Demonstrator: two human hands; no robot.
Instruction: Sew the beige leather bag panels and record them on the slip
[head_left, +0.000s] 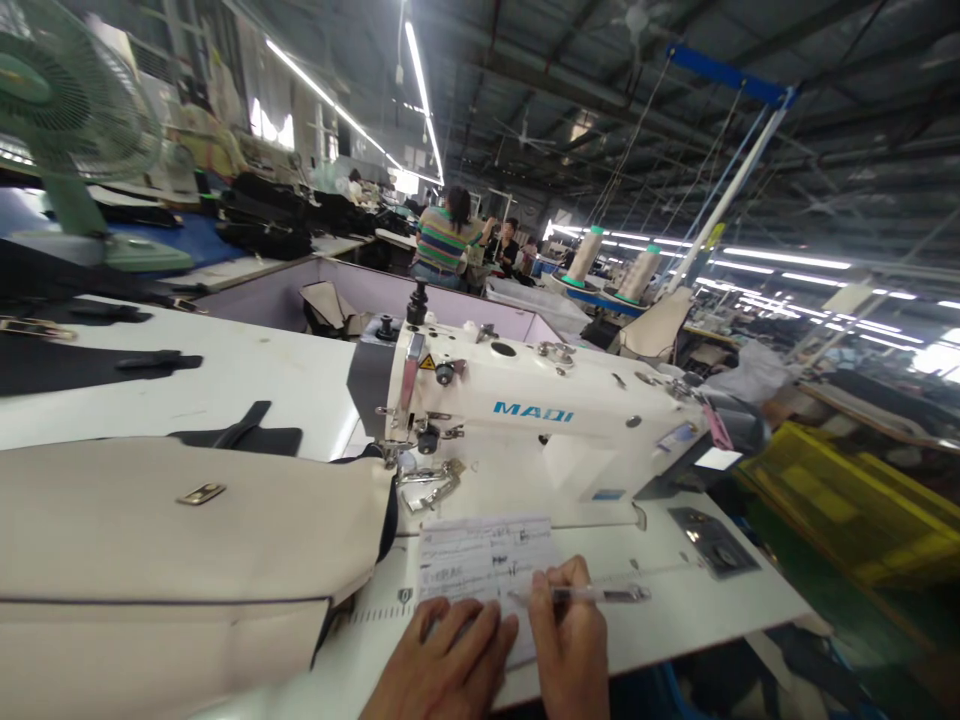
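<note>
A sheet of paper [480,545] with printed lines and handwriting lies on the white table in front of the sewing machine [525,410]. My left hand [450,655] rests flat on the lower left part of the sheet, fingers stretched out. In my right hand [570,635] a pen [607,594] is pinched between thumb and fingers, its tip close to the paper near my left fingertips. Left of the machine lies a large beige bag piece [187,560] with dark edging and a small metal fitting [201,493]; its right edge reaches the needle area.
Black straps and pieces [82,365] lie at the table's left. A green fan [64,130] stands at the far left. Thread cones [583,258] stand behind the machine, and yellow crates [847,520] are at the right. A person in a striped top [444,240] is further back.
</note>
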